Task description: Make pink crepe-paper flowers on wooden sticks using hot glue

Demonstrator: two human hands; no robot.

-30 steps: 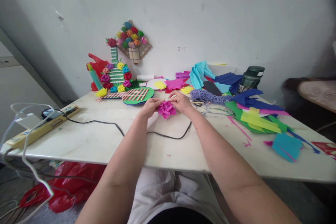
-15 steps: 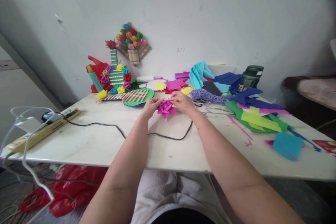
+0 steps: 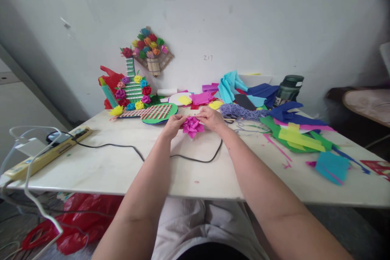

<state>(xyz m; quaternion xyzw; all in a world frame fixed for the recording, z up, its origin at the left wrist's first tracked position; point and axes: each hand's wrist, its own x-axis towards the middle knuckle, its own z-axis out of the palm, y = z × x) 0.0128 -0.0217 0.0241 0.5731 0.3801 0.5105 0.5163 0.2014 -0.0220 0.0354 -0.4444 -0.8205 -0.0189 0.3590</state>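
Note:
A magenta paper flower (image 3: 193,126) with pointed petals is held between my two hands, above the middle of the table. My left hand (image 3: 174,125) pinches it from the left, fingers closed at its upper edge. On the other side my right hand (image 3: 211,118) grips the flower's upper right with thumb and fingers pressed together. The fingertips partly hide the petals' far edge. Just behind my left hand lies a green oval board (image 3: 173,109) with a lattice of pinkish sticks.
A black cable (image 3: 195,159) crosses the table below my hands, near a yellow power strip (image 3: 51,152). Purple yarn (image 3: 240,111), coloured paper sheets (image 3: 298,138) and a dark green bottle (image 3: 289,89) lie or stand to the right. A flower-decorated craft (image 3: 134,89) stands back left.
The view has shifted slightly, so the table and its objects appear a little further left. Both hands stay on the magenta paper flower, with hardly any movement.

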